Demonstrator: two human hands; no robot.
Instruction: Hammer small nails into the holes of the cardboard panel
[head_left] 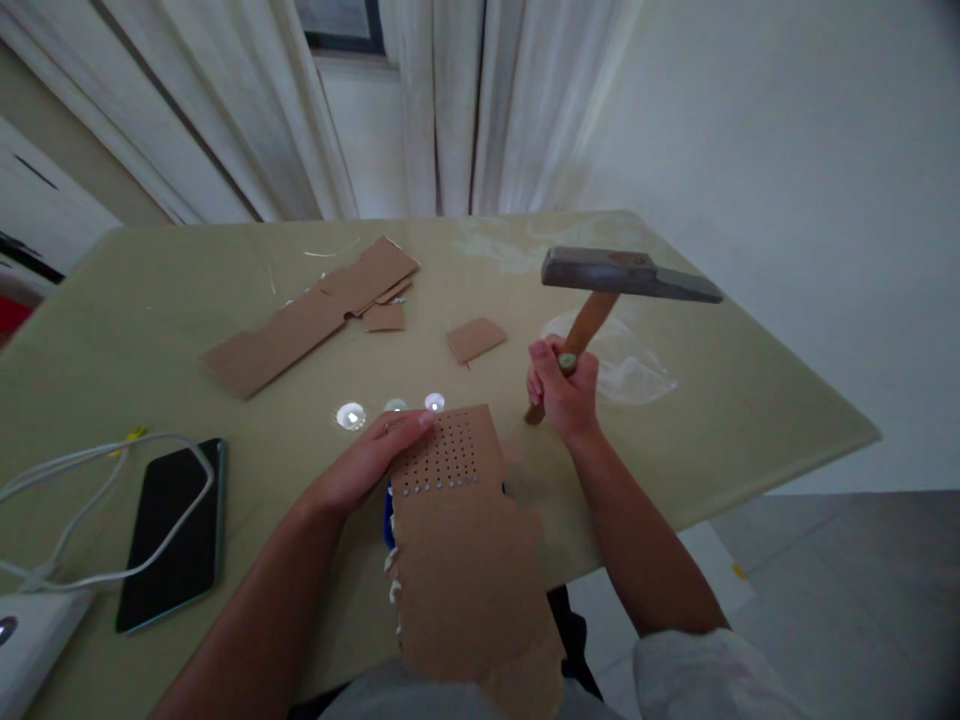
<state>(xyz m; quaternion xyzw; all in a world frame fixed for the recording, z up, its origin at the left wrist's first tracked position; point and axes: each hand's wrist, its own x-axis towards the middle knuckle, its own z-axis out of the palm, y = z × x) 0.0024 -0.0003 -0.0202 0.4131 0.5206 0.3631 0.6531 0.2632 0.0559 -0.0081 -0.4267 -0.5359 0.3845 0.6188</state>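
Note:
My right hand (570, 390) is wrapped around the wooden handle of a hammer (626, 272). Its metal head is raised over the table, blunt end to the left and tapered end to the right. My left hand (379, 445) grips the upper left corner of a brown cardboard piece (465, 570), thumb on top; the other fingers are partly hidden. Rows of small dark dots cover the cardboard's far end, with a line of small greyish heads along their near side. White stuff shows on its left edge. Part of a blue object (389, 515) peeks out beneath it.
Cardboard strips (300, 335) and a small cardboard scrap (477, 340) lie farther back on the table (720, 440). A clear plastic bag (634, 365) is at right. A dark-screened phone (172, 540), white cable (187, 445) and white power strip (37, 640) occupy the left.

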